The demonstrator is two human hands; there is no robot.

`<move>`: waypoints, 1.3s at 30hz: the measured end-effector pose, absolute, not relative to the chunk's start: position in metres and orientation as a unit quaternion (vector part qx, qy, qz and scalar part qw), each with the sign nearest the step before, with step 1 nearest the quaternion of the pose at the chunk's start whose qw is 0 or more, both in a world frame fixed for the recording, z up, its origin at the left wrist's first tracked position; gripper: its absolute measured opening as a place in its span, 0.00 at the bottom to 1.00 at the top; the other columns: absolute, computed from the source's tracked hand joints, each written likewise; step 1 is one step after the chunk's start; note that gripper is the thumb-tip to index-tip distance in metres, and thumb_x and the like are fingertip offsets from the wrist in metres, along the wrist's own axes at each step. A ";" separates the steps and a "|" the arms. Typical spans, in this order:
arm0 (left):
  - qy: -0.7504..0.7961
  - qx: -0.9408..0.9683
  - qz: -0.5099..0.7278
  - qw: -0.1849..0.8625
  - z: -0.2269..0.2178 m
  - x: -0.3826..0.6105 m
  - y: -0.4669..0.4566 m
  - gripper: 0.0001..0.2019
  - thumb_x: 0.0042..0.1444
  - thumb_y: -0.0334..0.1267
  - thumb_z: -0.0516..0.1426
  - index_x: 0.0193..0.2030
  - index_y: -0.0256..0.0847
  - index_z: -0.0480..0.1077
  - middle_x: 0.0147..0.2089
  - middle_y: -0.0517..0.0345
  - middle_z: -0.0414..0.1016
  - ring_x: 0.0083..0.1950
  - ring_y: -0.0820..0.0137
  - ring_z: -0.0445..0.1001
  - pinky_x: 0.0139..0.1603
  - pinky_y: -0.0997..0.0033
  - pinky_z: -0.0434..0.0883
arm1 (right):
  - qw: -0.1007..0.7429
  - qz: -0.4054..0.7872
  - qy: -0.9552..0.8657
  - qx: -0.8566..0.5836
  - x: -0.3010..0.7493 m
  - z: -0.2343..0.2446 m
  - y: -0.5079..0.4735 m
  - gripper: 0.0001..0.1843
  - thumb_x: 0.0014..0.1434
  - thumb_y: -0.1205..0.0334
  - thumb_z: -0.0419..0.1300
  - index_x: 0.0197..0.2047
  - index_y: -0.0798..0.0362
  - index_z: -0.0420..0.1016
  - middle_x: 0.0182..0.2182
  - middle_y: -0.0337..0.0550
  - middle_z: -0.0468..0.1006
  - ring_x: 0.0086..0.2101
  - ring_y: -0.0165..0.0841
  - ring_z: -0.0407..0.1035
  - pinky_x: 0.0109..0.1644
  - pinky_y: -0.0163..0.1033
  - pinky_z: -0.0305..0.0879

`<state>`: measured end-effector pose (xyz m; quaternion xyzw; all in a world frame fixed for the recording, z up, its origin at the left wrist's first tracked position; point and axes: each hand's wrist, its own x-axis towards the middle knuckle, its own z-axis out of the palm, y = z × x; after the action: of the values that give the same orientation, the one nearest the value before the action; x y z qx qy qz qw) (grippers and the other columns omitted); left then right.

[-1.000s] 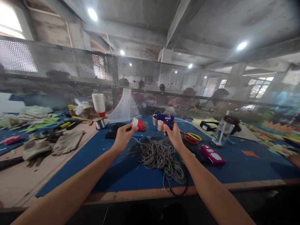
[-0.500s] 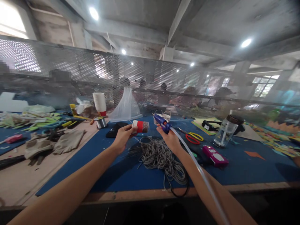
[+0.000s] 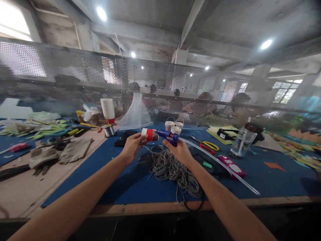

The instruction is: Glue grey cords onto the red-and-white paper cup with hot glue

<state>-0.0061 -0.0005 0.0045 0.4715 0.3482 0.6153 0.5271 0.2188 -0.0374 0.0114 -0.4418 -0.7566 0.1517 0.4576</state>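
My left hand [image 3: 132, 146] grips a red and white paper cup [image 3: 149, 134] lying sideways, its lower end wrapped in something grey-brown. My right hand [image 3: 181, 151] is closed around a blue glue gun [image 3: 168, 135], a long clear glue stick [image 3: 220, 157] running out of its back. The gun's nozzle points left and is at the cup's wrapped part; whether it touches I cannot tell. Below both hands lies a tangled heap of grey cord [image 3: 173, 167]. Just beyond the gun stand several small cups with wire handles [image 3: 177, 126].
Red and yellow scissors [image 3: 209, 147], a magenta box [image 3: 232, 166] and a clear bottle [image 3: 244, 142] lie or stand on the right. A stack of paper cups [image 3: 107, 108], a wire spool [image 3: 109, 130] and gloves [image 3: 75, 150] are on the left. A perforated screen [image 3: 160, 87] rises behind.
My right hand has brought the glue gun down and left to the cup, swinging the glue stick's tail rightward. The small handled cups show more fully. My left hand keeps its hold on the cup.
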 end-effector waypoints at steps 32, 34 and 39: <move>0.381 0.541 0.616 0.426 0.004 -0.007 -0.002 0.15 0.46 0.47 0.66 0.36 0.38 0.80 0.35 0.55 0.79 0.38 0.65 0.73 0.44 0.65 0.68 | 0.401 0.036 -0.767 -0.499 0.218 0.005 -0.033 0.26 0.62 0.38 0.54 0.51 0.50 0.76 0.42 0.47 0.81 0.45 0.43 0.74 0.48 0.43 0.67; 0.382 0.541 0.618 0.423 0.004 -0.007 -0.003 0.15 0.46 0.47 0.66 0.35 0.38 0.80 0.35 0.54 0.79 0.37 0.65 0.73 0.43 0.65 0.68 | 0.397 0.040 -0.766 -0.504 0.218 0.006 -0.034 0.27 0.62 0.38 0.54 0.50 0.50 0.76 0.40 0.47 0.81 0.43 0.43 0.75 0.46 0.42 0.67; 0.388 0.539 0.619 0.419 0.006 -0.006 -0.004 0.15 0.44 0.47 0.66 0.35 0.38 0.80 0.34 0.54 0.79 0.36 0.65 0.73 0.42 0.66 0.68 | 0.383 0.020 -0.763 -0.520 0.218 0.006 -0.035 0.26 0.62 0.37 0.54 0.48 0.49 0.77 0.39 0.46 0.81 0.42 0.43 0.75 0.46 0.42 0.67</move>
<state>-0.0059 -0.0036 0.0057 0.5389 0.3885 0.6193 0.4186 0.2179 -0.0348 0.0061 -0.5202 -0.7630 0.0202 0.3831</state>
